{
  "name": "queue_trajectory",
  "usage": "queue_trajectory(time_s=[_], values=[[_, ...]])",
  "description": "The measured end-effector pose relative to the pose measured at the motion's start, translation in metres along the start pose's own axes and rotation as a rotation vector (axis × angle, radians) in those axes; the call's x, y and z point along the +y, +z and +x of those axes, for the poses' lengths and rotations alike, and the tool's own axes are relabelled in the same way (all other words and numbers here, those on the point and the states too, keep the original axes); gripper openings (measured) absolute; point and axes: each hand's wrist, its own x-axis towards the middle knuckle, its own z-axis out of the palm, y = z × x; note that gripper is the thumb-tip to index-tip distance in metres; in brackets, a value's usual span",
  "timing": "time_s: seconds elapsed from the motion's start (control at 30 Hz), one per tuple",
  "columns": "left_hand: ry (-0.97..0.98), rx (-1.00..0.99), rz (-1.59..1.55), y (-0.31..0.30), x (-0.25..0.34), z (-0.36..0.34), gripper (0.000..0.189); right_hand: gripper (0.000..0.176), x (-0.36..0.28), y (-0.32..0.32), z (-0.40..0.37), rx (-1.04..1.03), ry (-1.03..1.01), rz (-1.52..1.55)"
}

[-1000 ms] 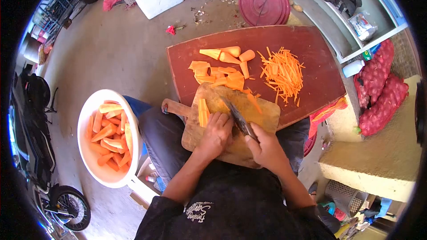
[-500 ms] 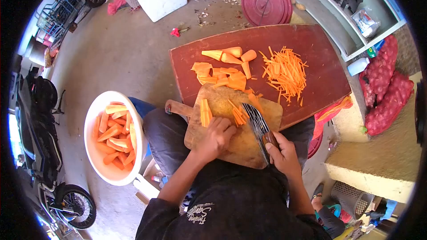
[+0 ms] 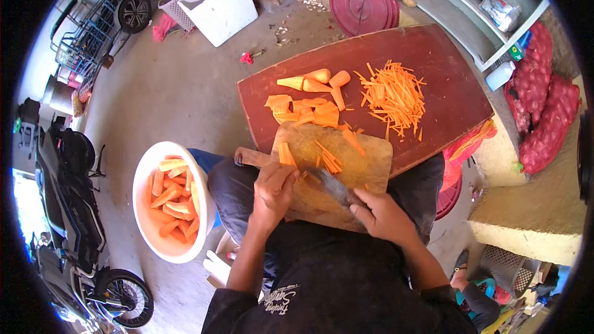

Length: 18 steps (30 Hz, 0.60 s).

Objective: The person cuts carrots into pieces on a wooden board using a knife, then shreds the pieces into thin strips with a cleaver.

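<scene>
Wooden bd (image 3: 367, 164) w/ carrot sticks (image 3: 330, 159): L hand (image 3: 273, 192) by carrot slab (image 3: 285, 154), can't tell grip; R hand (image 3: 383, 215) clamped on knife (image 3: 334, 187).

On the chest of your black shirt (image 3: 352, 278), toward your left side, you wear white lettering (image 3: 279, 303) set at a slant. You can make out "Finding" in its upper word; the larger word under it starts with "San", and its last letters are too unclear to settle. A line of much finer print (image 3: 287, 287) next to these words is too small for you to read. On the clear packet (image 3: 500, 10) in the shelf unit (image 3: 445, 3) you can see coloured marks, but they are too blurred to read, as is the pale marking on the small green pack (image 3: 516, 52).
</scene>
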Motion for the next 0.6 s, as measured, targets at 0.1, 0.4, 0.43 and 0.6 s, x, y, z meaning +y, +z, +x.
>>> queue_trajectory(time_s=[0.1, 0.4, 0.43, 0.6], values=[[0.026, -0.07, 0.002, 0.007, 0.006, -0.01, 0.01, 0.027, 0.001, -0.018, 0.013, 0.055, 0.087, 0.03], [0.295, -0.143, 0.11, 0.065, 0.006, 0.009, 0.033, 0.027, -0.017, -0.036, 0.007, 0.039, 0.09, 0.153], [0.318, -0.152, 0.124, 0.067, 0.003, 0.011, 0.032, 0.027, -0.017, -0.037, 0.005, 0.054, 0.123, 0.196], [0.339, -0.09, 0.11, 0.075, 0.005, 0.006, 0.03, 0.027, -0.008, -0.043, -0.002, 0.108, 0.181, 0.234]])
